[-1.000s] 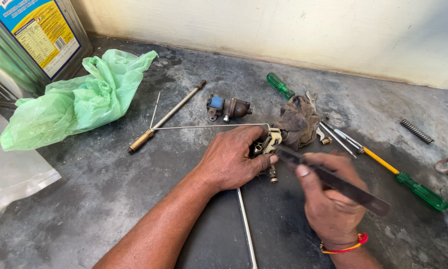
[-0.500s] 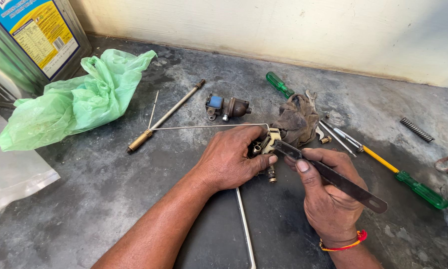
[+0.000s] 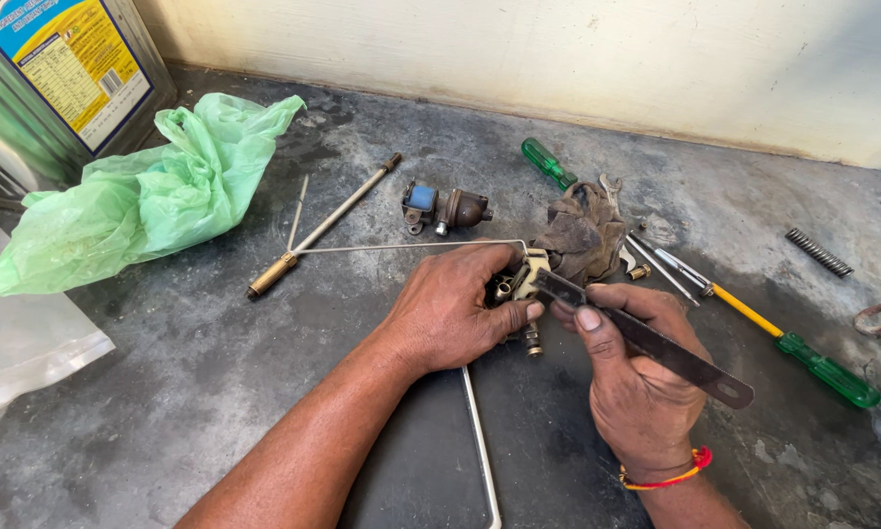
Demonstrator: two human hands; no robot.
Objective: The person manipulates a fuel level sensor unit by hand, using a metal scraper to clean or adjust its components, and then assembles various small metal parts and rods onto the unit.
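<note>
gripping a small metal part [image 3: 519,289] on the bench, the left hand [image 3: 450,309] stays clenched around it. right hand [image 3: 636,382] pinches a flat dark blade [image 3: 656,343], whose tip has crept inward and now touches the part beside the left fingers [image 3: 519,315].

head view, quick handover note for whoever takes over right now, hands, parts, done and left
Left hand: grips the small metal fitting on the grey bench, thin wire rods running from it.
Right hand: holds the flat dark metal strip, tip laid against the fitting.
Nearby: dirty rag, green screwdriver, blue-capped part, brass-tipped rod, green bag.
Done: fitting held, strip on it.
Left: cannot tell; the fitting remains in hand.
</note>
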